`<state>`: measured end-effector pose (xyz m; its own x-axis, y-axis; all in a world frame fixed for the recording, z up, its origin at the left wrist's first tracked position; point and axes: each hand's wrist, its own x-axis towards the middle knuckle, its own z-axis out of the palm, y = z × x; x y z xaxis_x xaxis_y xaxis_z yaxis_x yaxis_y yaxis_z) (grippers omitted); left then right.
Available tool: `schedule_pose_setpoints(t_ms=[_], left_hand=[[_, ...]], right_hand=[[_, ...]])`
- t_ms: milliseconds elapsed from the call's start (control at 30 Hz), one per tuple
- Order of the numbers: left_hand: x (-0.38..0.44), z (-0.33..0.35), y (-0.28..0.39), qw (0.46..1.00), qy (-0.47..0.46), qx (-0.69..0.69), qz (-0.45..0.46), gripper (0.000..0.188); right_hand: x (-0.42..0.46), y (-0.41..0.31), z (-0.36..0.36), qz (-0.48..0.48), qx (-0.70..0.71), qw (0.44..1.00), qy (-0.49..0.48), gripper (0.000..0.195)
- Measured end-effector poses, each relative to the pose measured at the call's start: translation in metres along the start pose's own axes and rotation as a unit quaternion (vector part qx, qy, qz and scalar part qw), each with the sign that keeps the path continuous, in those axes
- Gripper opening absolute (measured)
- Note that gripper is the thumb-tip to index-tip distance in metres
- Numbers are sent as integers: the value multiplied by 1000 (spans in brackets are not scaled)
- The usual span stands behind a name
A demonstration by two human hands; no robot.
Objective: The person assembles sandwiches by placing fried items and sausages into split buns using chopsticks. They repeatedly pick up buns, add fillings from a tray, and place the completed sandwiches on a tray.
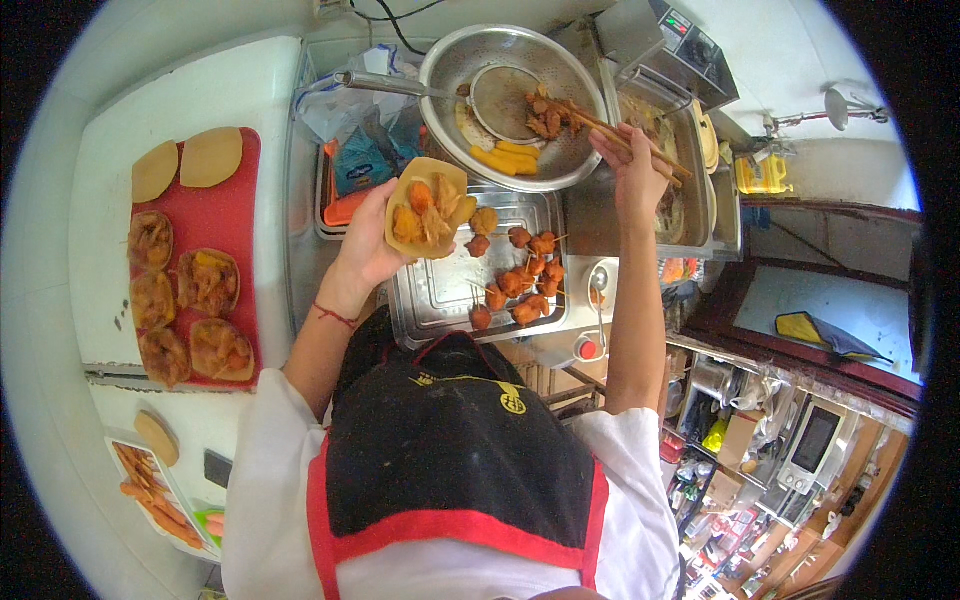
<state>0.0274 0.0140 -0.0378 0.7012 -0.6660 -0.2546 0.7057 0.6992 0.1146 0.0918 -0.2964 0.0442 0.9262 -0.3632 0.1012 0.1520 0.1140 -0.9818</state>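
Note:
My left hand [369, 238] holds a kraft paper tray [401, 241] with several pieces of fried food in it. Wooden chopsticks [626, 142] are in my right hand [637, 169], their tips at a heap of brown fried pieces [551, 120] in a large perforated steel bowl [581, 161]. A round wire strainer [506, 94] lies in that bowl, with yellow sticks of food [502, 159] near its lower rim. Below my hands, a steel tray [442, 300] bears several reddish fried balls on picks [514, 283].
At the left, a red board [206, 161] carries filled paper trays [217, 349] and two bare-looking ones [211, 156]. A deep fryer [686, 225] stands at the right. A red-capped jug [562, 349] and a cup with a spoon [600, 296] are beside the steel tray.

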Motion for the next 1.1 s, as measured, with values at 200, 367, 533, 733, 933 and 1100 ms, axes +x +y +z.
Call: schedule_pose_setpoints(t_ms=[200,367,533,733,933,1100], left_hand=[[4,2,3,1000,-18,-12,9,45],[2,0,5,1000,-4,-30,4,44],[-1,0,3,999,-33,-34,-7,45],[-8,7,-2,999,3,-42,4,54],[-14,4,2,999,-16,-28,15,56],[-14,1,5,999,-17,-30,20,56]], right_hand=[[-11,-5,-9,68,125,990,20,26],[-52,-24,3,188,206,960,6,25],[-113,-23,23,316,256,912,-57,27],[-131,0,27,363,237,901,-31,26],[-128,-25,24,271,163,946,-64,29],[-127,-38,17,201,134,968,-70,33]])
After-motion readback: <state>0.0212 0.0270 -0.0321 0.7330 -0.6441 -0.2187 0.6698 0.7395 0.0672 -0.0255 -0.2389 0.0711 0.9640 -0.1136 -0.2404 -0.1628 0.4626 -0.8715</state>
